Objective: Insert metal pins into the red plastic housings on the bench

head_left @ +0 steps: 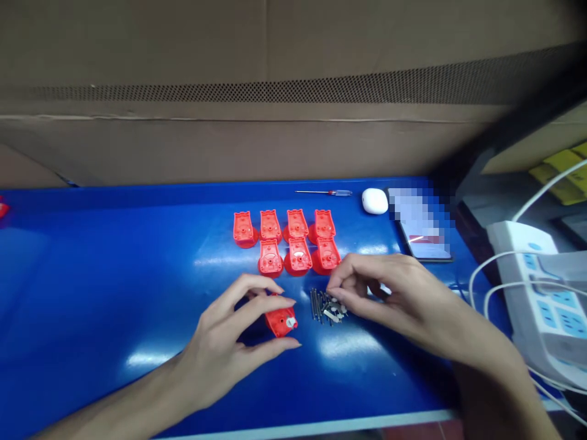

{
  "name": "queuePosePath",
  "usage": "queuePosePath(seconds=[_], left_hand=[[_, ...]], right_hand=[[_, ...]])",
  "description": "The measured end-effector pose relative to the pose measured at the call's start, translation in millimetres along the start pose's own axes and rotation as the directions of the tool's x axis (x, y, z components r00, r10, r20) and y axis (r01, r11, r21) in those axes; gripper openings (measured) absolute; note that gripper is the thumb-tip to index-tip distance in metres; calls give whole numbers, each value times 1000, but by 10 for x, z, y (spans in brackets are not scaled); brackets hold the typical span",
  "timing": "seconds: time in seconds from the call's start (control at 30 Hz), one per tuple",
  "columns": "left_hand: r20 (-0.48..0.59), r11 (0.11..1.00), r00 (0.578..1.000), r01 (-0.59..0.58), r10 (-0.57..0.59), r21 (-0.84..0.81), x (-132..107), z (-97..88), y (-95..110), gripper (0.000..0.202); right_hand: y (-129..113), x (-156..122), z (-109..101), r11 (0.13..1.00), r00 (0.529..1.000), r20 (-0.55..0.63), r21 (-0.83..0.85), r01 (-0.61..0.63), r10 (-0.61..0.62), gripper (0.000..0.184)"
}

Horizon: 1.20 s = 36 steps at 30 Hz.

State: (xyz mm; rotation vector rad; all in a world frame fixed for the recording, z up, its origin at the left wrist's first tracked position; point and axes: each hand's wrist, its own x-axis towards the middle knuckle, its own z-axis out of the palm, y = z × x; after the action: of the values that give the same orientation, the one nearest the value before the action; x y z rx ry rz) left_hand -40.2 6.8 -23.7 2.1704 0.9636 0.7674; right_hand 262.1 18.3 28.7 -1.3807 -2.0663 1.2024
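My left hand curls around a red plastic housing on the blue bench top, with a small white piece showing on its end. Its fingers lie over the housing and hide part of it. My right hand reaches in from the right, its thumb and forefinger pinched together at a loose pile of dark screws and small silver metal pieces. Anything between those fingertips is too small to tell. Several matching red plastic housings stand in two rows just beyond my hands.
A small red-handled screwdriver and a white earbud case lie along the far edge of the blue bench. A phone lies to their right, partly pixelated. A white power strip with cables sits at right, and a cardboard box stands behind.
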Motion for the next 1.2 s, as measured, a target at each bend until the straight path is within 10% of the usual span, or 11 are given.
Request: queuePosePath(seconds=[0.27,1.2], left_hand=[[-38,999,998,48,-48,4,9,23,0,44],[-14,987,997,74,-76,-140,60,25,44,33]], right_hand=[[-9,-53,48,973,999,-37,229,-6,15,20],[-3,61,146,977,997,-80,209,33,-16,16]])
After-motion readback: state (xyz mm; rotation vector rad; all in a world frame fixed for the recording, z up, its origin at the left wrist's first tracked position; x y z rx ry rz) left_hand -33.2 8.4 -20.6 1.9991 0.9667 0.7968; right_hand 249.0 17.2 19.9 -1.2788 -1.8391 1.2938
